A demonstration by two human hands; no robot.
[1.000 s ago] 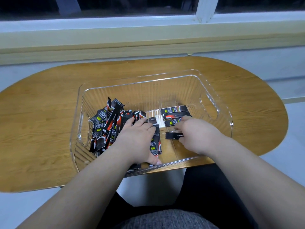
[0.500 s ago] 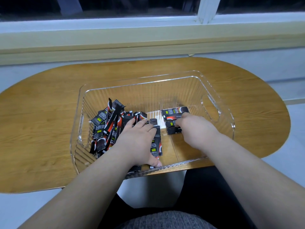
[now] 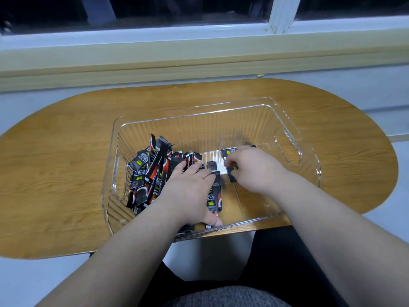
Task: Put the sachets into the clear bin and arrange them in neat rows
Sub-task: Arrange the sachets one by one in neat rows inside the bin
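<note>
In the clear bin [image 3: 108, 180], a loose heap of black sachets [image 3: 150, 173] lies just left of the left hand [image 3: 188, 191]. That hand's straight fingers rest spread flat on the heap's edge, with one sachet [image 3: 214, 196] lying lengthwise against its right side. Further right, the right hand [image 3: 254, 169] curls its fingers onto a short row of sachets [image 3: 228, 152], pinching them at its fingertips.

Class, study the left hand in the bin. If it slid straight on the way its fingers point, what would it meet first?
The left hand would most likely meet the loose sachets just ahead of it, then the bin at its far wall; depth is unclear.
</note>
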